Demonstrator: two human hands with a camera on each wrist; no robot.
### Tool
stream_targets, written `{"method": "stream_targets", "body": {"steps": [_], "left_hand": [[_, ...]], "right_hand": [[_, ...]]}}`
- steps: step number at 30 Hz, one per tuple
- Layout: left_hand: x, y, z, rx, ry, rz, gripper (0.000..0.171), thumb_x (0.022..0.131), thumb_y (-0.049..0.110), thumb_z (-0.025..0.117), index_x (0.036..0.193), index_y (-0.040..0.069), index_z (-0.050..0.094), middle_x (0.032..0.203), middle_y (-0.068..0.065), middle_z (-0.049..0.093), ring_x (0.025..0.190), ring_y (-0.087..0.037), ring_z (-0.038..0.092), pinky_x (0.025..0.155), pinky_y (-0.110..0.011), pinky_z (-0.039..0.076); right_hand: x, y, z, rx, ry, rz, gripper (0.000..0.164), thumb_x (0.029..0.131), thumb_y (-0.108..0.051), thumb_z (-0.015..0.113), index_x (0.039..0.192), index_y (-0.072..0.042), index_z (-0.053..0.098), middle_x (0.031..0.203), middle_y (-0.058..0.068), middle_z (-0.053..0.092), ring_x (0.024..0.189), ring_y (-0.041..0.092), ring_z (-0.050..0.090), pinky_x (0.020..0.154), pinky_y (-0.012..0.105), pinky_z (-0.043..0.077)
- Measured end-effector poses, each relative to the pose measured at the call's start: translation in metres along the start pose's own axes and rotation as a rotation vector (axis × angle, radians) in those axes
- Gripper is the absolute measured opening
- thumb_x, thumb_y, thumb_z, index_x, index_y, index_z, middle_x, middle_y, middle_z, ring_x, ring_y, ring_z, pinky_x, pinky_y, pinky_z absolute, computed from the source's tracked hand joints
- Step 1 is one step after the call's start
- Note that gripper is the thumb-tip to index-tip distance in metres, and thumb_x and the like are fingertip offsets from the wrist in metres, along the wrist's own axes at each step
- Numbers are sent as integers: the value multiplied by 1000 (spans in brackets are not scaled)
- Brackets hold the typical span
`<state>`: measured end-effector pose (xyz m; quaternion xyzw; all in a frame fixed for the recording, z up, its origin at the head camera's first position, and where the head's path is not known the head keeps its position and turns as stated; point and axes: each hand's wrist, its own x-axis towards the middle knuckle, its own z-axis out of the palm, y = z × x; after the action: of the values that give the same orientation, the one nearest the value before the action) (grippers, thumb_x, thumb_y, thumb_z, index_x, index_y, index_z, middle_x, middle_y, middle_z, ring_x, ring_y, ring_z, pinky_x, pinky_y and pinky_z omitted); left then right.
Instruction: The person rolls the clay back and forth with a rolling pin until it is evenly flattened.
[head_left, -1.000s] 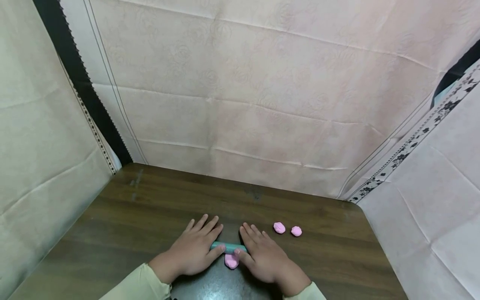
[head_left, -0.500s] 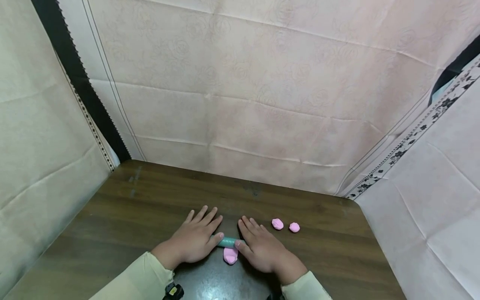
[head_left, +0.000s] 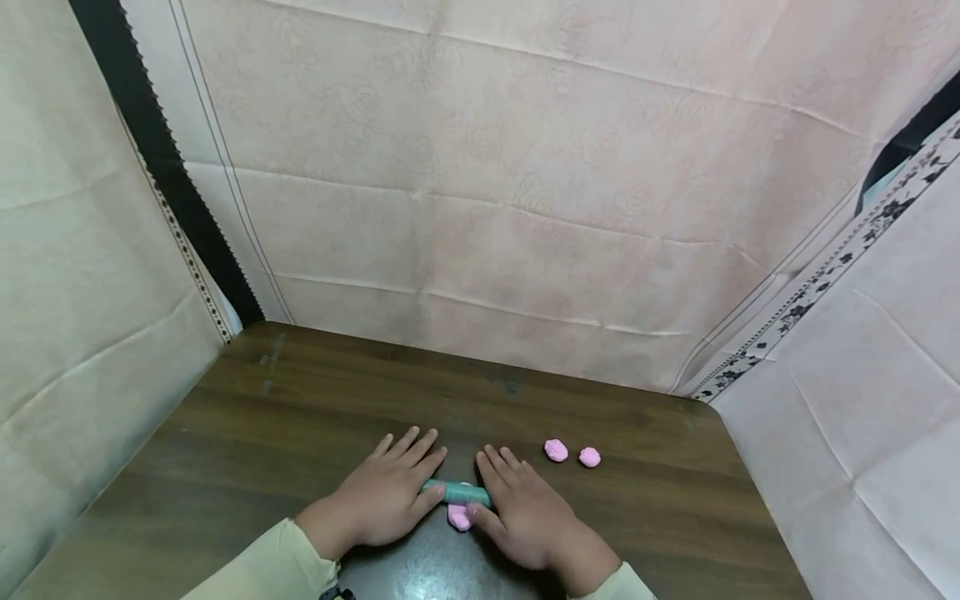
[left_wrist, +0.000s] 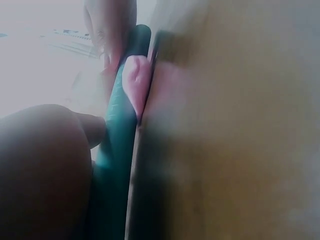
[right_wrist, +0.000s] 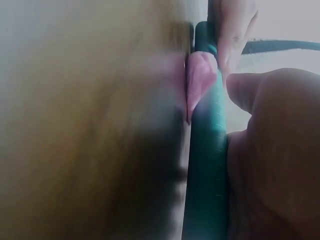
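A plain green rolling pin (head_left: 457,493) lies crosswise over a lump of pink clay (head_left: 459,518) on the table. The clay's near part sticks out below the pin, and the rest is mostly covered. In both wrist views the clay (left_wrist: 136,75) bulges up against the side of the pin (right_wrist: 206,150). My left hand (head_left: 384,497) rests on the pin's left end, fingers straight and pointing forward. On the other end lies my right hand (head_left: 528,518), flat and straight-fingered too. Both thumbs point inward along the pin, close to the clay.
Two small pink clay balls (head_left: 572,453) sit side by side beyond my right hand. The dark wooden table (head_left: 225,467) ends at a pale cloth (head_left: 525,208) hanging behind it. More cloth hangs at the left and right sides.
Both hands slid forward over the pin, then back toward me. The pin rolled slightly with them across the clay. The two clay balls stayed put while the head view shifted a little.
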<state>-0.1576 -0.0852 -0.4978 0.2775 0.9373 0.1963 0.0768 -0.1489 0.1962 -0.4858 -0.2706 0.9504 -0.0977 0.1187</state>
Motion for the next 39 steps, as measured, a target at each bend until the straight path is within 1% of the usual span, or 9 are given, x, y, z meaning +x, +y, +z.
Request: {"method": "stream_targets", "body": {"steps": [8,16,20,26,29,31,35,38,39], "left_hand": [[-14,7,5,37,11,37,71,120,62,37,176,19,41,188,-8,27,174,-38,25,138,-68,24],[-27,11,4,50,-63,59,78,118,64,40,181,19,28,189,-6,22,176,-35,19,138,-67,22],[-36,14,3,80,-79,66,80,117,65,40,181,19,25,190,-6,20,177,-35,17,138,-67,23],[-49,17,3,94,-93,87,84,116,68,41,182,18,22,190,-7,16,177,-36,15,137,-67,25],[-55,19,3,118,-85,111,86,116,69,41,181,15,24,190,-9,19,176,-37,19,136,-66,30],[-59,19,3,140,-78,135,87,116,69,41,180,12,26,189,-10,24,175,-38,24,134,-65,33],[-66,19,7,203,-62,187,89,116,71,39,178,8,31,185,-14,32,171,-40,34,131,-62,41],[-73,16,11,252,-41,234,88,116,70,38,177,7,34,183,-16,37,168,-41,40,127,-58,47],[-75,14,12,275,-33,249,90,115,73,37,177,7,34,182,-16,38,167,-40,41,126,-57,48]], "right_hand": [[-18,-11,4,-51,22,-5,97,112,-80,32,181,-11,23,188,9,24,176,32,24,138,58,31],[-29,-18,10,-108,10,-24,103,110,-82,37,181,-9,19,189,12,20,176,33,22,137,58,33],[-34,-21,13,-114,4,-23,107,108,-85,39,181,-8,20,190,12,18,176,33,22,136,59,34],[-42,-25,16,-145,36,-65,107,108,-85,35,179,-5,26,189,16,20,175,37,25,133,61,38],[-47,-25,21,-167,53,-87,105,110,-84,32,179,-5,27,188,16,22,174,38,26,132,62,40],[-50,-23,28,-210,90,-109,102,111,-83,31,178,-6,29,187,17,25,173,38,30,129,61,44],[-60,-18,44,-397,246,-187,104,109,-85,31,174,-4,38,182,17,39,165,36,45,120,53,54],[-67,-14,55,-528,375,-242,106,107,-87,34,173,-4,40,177,17,48,158,32,55,113,46,60],[-68,-13,59,-559,403,-254,107,106,-87,35,174,-4,37,175,16,49,156,31,57,111,45,61]]}}
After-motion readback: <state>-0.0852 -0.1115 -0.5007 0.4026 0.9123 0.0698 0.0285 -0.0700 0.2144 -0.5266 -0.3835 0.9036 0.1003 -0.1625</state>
